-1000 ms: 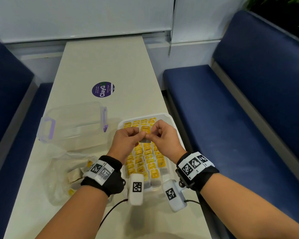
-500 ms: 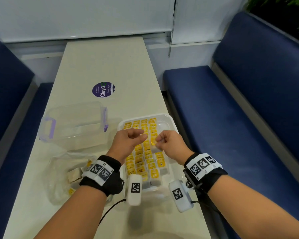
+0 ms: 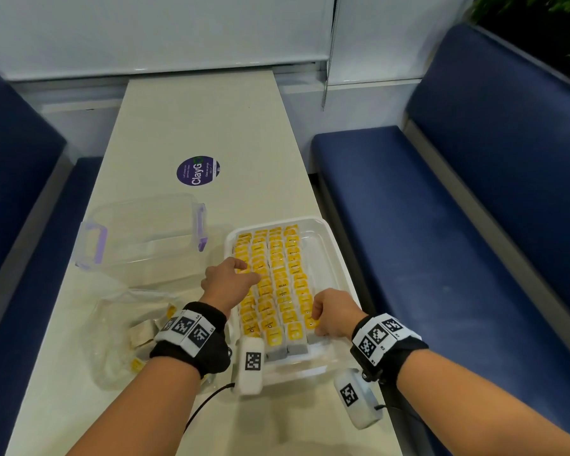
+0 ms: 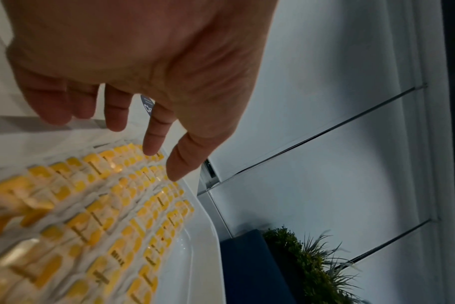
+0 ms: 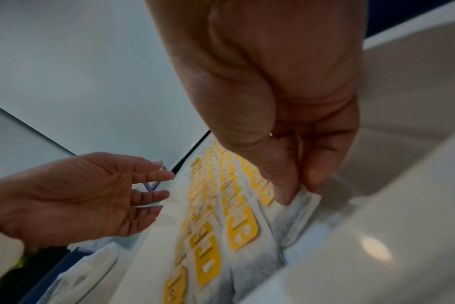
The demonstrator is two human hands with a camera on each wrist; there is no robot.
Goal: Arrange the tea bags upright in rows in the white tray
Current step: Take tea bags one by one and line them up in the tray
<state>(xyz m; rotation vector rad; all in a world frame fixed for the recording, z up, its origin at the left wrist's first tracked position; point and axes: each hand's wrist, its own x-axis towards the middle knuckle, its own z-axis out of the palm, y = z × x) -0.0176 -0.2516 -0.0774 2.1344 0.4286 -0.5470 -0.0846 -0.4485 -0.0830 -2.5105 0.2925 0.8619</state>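
The white tray (image 3: 326, 245) lies on the table's right side, holding rows of yellow-tagged tea bags (image 3: 280, 281). My right hand (image 3: 315, 320) is at the near end of the rightmost row. In the right wrist view its thumb and a finger (image 5: 299, 191) pinch the top of one tea bag (image 5: 301, 207), which stands against that row. My left hand (image 3: 244, 269) hovers over the left rows with loose, spread fingers (image 4: 164, 164) and holds nothing. The same open hand (image 5: 153, 193) also shows in the right wrist view.
A clear plastic box with purple latches (image 3: 142, 238) stands left of the tray. Nearer me lies a clear bag with loose tea bags (image 3: 129, 337). A purple round sticker (image 3: 198, 171) marks the table beyond. Blue benches (image 3: 441, 225) flank the table; the tray sits close to its right edge.
The hands were together over the tray's middle, both on one tea bag. They have parted: the right came down to the row's near end with a bag, the left opened.
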